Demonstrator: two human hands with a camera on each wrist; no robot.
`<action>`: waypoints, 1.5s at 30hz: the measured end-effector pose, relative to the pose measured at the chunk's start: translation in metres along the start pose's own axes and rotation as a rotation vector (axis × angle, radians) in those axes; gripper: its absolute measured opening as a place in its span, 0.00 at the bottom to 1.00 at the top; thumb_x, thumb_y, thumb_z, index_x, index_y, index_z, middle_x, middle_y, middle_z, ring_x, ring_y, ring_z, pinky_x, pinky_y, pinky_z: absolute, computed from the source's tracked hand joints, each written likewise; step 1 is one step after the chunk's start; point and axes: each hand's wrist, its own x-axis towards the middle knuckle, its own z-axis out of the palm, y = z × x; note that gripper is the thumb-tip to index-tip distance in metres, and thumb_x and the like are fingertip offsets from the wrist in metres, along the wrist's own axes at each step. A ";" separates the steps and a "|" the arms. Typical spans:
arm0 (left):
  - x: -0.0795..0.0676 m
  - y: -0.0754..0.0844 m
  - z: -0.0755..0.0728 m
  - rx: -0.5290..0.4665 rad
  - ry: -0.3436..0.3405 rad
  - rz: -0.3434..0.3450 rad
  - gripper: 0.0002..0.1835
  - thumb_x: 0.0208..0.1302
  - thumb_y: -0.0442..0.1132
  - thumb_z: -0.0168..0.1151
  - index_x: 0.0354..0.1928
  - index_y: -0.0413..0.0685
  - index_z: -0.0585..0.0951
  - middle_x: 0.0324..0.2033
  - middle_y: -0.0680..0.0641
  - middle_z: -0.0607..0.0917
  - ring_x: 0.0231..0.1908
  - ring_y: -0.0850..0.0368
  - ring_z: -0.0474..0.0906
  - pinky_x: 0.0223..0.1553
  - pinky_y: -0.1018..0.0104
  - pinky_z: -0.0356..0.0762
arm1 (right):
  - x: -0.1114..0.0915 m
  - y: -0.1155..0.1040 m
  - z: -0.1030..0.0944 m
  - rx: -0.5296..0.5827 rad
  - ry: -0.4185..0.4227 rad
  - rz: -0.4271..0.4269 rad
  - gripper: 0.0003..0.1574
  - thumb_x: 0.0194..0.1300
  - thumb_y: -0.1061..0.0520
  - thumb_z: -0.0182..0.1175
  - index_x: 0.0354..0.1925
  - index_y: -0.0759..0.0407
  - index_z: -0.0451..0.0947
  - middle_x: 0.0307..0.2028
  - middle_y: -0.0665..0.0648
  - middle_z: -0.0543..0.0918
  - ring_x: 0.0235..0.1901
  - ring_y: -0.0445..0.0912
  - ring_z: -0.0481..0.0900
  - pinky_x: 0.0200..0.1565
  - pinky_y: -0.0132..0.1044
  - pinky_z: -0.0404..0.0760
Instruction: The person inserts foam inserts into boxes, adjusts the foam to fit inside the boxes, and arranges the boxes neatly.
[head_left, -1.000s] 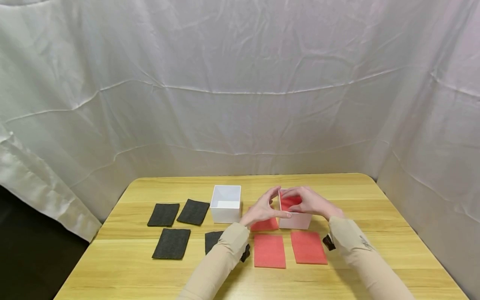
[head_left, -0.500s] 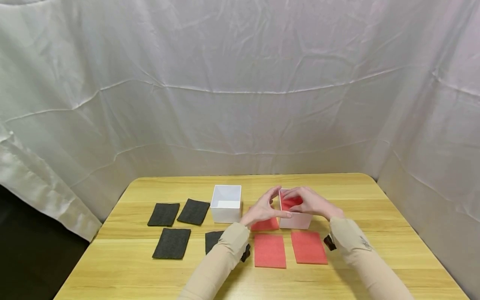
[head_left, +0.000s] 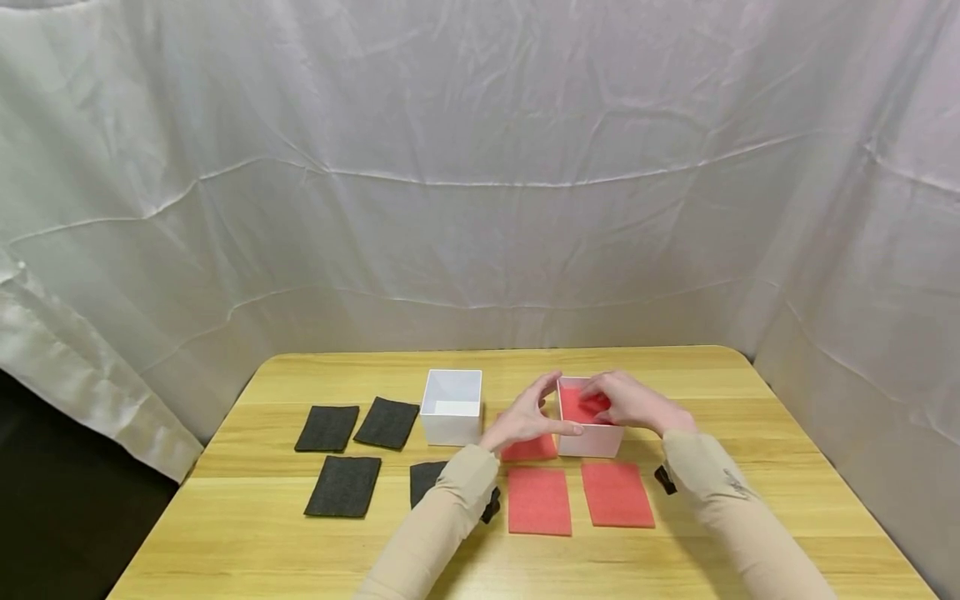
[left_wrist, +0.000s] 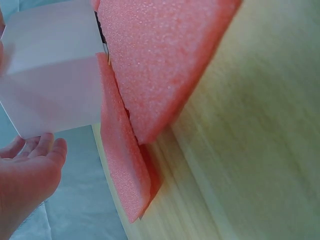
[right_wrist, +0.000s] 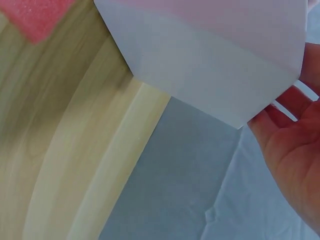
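Observation:
A white square box (head_left: 590, 442) stands at the right of the table, lined with a red foam sheet (head_left: 572, 404). My left hand (head_left: 528, 417) holds this box from its left, thumb along the front rim and fingers at the far left corner. Down into the opening reach the fingers of my right hand (head_left: 628, 403), bent over the foam with a gap to the thumb; their tips are partly hidden. Both wrist views show the box's outer walls, with the left palm (left_wrist: 32, 172) and the right palm (right_wrist: 295, 145) beside it.
A second white box (head_left: 452, 425) stands to the left. Two red foam sheets lie in front, including this one (head_left: 539, 502), and another red sheet (head_left: 529, 450) lies partly under my left hand. Several black sheets (head_left: 342, 487) spread over the left side. A pale curtain hangs behind.
My right hand has shifted slightly to the right inside the box, and more of the red foam shows. My left hand stays in place on the box.

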 end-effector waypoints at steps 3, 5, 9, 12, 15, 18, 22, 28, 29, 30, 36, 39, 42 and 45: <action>0.000 0.000 0.000 0.000 0.001 0.002 0.54 0.56 0.42 0.77 0.79 0.52 0.55 0.79 0.49 0.59 0.78 0.44 0.56 0.77 0.49 0.59 | 0.002 0.000 0.000 0.003 -0.008 -0.014 0.15 0.55 0.73 0.69 0.42 0.65 0.87 0.37 0.57 0.88 0.35 0.46 0.81 0.42 0.40 0.87; 0.000 0.000 0.000 0.000 0.002 0.002 0.54 0.56 0.42 0.77 0.79 0.52 0.55 0.79 0.49 0.59 0.78 0.45 0.56 0.77 0.49 0.59 | 0.002 0.000 0.001 -0.002 -0.006 -0.030 0.15 0.55 0.73 0.69 0.42 0.65 0.87 0.37 0.57 0.89 0.35 0.46 0.82 0.42 0.41 0.87; 0.000 0.000 0.000 0.005 0.002 0.006 0.54 0.56 0.42 0.77 0.80 0.52 0.54 0.79 0.49 0.59 0.78 0.45 0.56 0.77 0.49 0.59 | -0.001 0.002 0.002 -0.002 0.018 -0.034 0.16 0.56 0.72 0.70 0.44 0.66 0.86 0.41 0.59 0.89 0.40 0.50 0.83 0.46 0.46 0.87; 0.000 0.000 0.001 0.008 -0.004 0.011 0.53 0.56 0.42 0.76 0.80 0.53 0.54 0.79 0.48 0.58 0.78 0.45 0.56 0.76 0.49 0.59 | -0.006 0.005 0.005 0.005 0.064 -0.048 0.17 0.56 0.69 0.71 0.47 0.65 0.86 0.45 0.61 0.88 0.45 0.55 0.84 0.51 0.52 0.85; 0.000 0.000 0.001 0.012 -0.007 0.015 0.53 0.56 0.42 0.76 0.80 0.53 0.54 0.79 0.48 0.59 0.78 0.45 0.56 0.76 0.49 0.59 | -0.014 0.009 0.009 0.034 0.150 -0.078 0.18 0.57 0.67 0.72 0.48 0.65 0.86 0.48 0.63 0.88 0.50 0.60 0.84 0.54 0.57 0.82; -0.001 -0.001 0.001 0.011 0.000 0.019 0.53 0.56 0.42 0.77 0.79 0.54 0.55 0.78 0.48 0.59 0.77 0.44 0.57 0.76 0.48 0.60 | -0.021 0.013 0.015 0.092 0.276 -0.103 0.18 0.56 0.67 0.72 0.47 0.63 0.86 0.48 0.63 0.88 0.50 0.61 0.84 0.54 0.58 0.82; -0.002 0.000 0.001 0.008 0.007 0.022 0.53 0.56 0.43 0.77 0.79 0.54 0.55 0.78 0.47 0.60 0.77 0.44 0.57 0.76 0.47 0.60 | -0.028 0.016 0.024 0.199 0.473 -0.112 0.18 0.55 0.68 0.73 0.46 0.62 0.87 0.46 0.60 0.89 0.50 0.54 0.85 0.57 0.41 0.82; 0.000 -0.001 0.001 0.006 0.004 0.024 0.53 0.56 0.41 0.77 0.79 0.52 0.55 0.78 0.46 0.60 0.77 0.44 0.57 0.76 0.48 0.60 | -0.038 0.016 0.037 0.494 0.757 -0.172 0.14 0.57 0.78 0.65 0.44 0.76 0.83 0.42 0.67 0.87 0.46 0.35 0.83 0.56 0.17 0.75; 0.000 -0.001 0.001 0.005 0.003 0.024 0.53 0.55 0.41 0.77 0.79 0.52 0.55 0.78 0.46 0.60 0.77 0.44 0.57 0.76 0.48 0.60 | -0.039 0.015 0.039 0.558 0.791 -0.191 0.14 0.57 0.80 0.63 0.44 0.79 0.82 0.42 0.66 0.87 0.45 0.34 0.83 0.55 0.18 0.77; 0.001 -0.001 0.001 0.002 0.004 0.023 0.53 0.55 0.41 0.77 0.79 0.52 0.55 0.78 0.45 0.60 0.77 0.44 0.57 0.76 0.48 0.59 | -0.041 0.014 0.040 0.610 0.817 -0.206 0.13 0.58 0.81 0.61 0.44 0.81 0.81 0.42 0.63 0.87 0.45 0.33 0.83 0.54 0.19 0.78; 0.001 -0.002 0.001 -0.002 0.006 0.019 0.53 0.55 0.40 0.77 0.79 0.51 0.55 0.78 0.45 0.61 0.77 0.44 0.57 0.76 0.49 0.60 | -0.054 0.013 0.048 0.835 0.909 -0.162 0.13 0.61 0.81 0.57 0.46 0.87 0.76 0.43 0.49 0.89 0.45 0.33 0.86 0.49 0.21 0.82; 0.000 -0.001 0.001 0.007 0.008 0.019 0.53 0.54 0.40 0.77 0.79 0.52 0.56 0.78 0.46 0.61 0.77 0.44 0.57 0.76 0.49 0.60 | -0.062 0.016 0.050 0.888 0.905 -0.101 0.12 0.63 0.79 0.58 0.46 0.86 0.75 0.42 0.49 0.89 0.42 0.33 0.86 0.47 0.21 0.82; 0.000 0.000 0.001 0.011 0.005 0.021 0.54 0.54 0.40 0.77 0.79 0.51 0.56 0.78 0.47 0.60 0.77 0.45 0.57 0.77 0.49 0.59 | -0.071 0.022 0.051 0.913 0.844 -0.071 0.11 0.65 0.77 0.57 0.46 0.85 0.73 0.40 0.47 0.88 0.40 0.33 0.85 0.45 0.22 0.83; 0.000 0.000 0.001 0.010 0.001 0.023 0.54 0.54 0.39 0.77 0.79 0.51 0.55 0.78 0.47 0.60 0.78 0.45 0.56 0.77 0.49 0.59 | -0.079 0.028 0.051 0.923 0.756 -0.072 0.10 0.66 0.77 0.56 0.45 0.84 0.72 0.39 0.47 0.86 0.38 0.34 0.84 0.43 0.23 0.83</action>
